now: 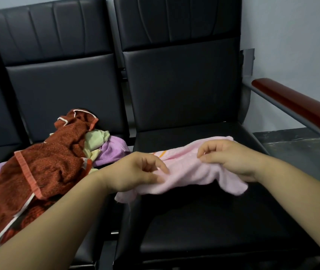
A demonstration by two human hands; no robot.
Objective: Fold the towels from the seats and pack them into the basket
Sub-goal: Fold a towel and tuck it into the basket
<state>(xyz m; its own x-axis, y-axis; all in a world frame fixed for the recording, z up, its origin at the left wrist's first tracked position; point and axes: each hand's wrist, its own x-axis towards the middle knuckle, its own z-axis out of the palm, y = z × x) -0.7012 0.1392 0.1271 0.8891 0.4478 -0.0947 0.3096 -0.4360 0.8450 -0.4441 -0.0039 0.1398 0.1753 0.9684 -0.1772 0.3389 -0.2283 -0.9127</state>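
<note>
Pink towel [190,169] held over black seat [213,223]; pale wall [291,36] behind.

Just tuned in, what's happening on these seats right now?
A person holds a pink towel between both hands above the right seat: the left hand pinches one end, the right hand grips the other. A heap of unfolded towels lies on the left seat. No basket in view.
</note>
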